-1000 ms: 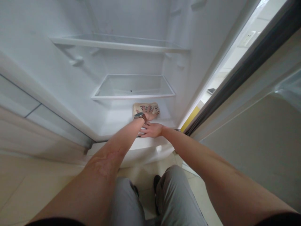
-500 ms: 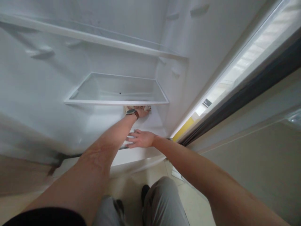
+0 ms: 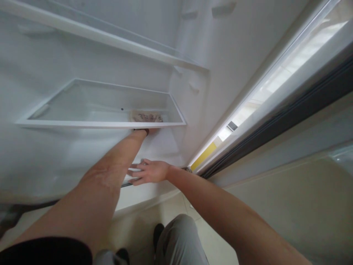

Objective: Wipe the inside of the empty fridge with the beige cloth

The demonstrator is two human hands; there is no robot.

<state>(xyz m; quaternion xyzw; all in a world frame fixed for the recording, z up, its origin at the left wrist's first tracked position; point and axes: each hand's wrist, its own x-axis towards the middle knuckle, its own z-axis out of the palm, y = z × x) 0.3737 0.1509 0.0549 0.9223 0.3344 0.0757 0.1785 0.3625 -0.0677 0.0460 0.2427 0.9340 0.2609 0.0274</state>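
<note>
My left hand (image 3: 153,130) reaches deep into the fridge, under the lower glass shelf (image 3: 104,124), and is largely hidden by the shelf's white front edge. A beige cloth with a dark pattern (image 3: 146,116) shows through the glass at that hand, which presses on it low at the back. On the left wrist is a watch, of which only the dark strap shows. My right hand (image 3: 149,171) is at the front edge of the fridge floor (image 3: 162,145), fingers spread and nothing held.
An upper shelf (image 3: 110,35) crosses above the lower one. White shelf supports (image 3: 224,9) jut from the side wall. At right stands the opened door with its dark seal (image 3: 275,121). Below are the tiled floor (image 3: 173,204) and my legs.
My left hand has gone further back under the lower shelf with the cloth, which now shows through the glass. The view has shifted, and my right hand keeps its spread pose.
</note>
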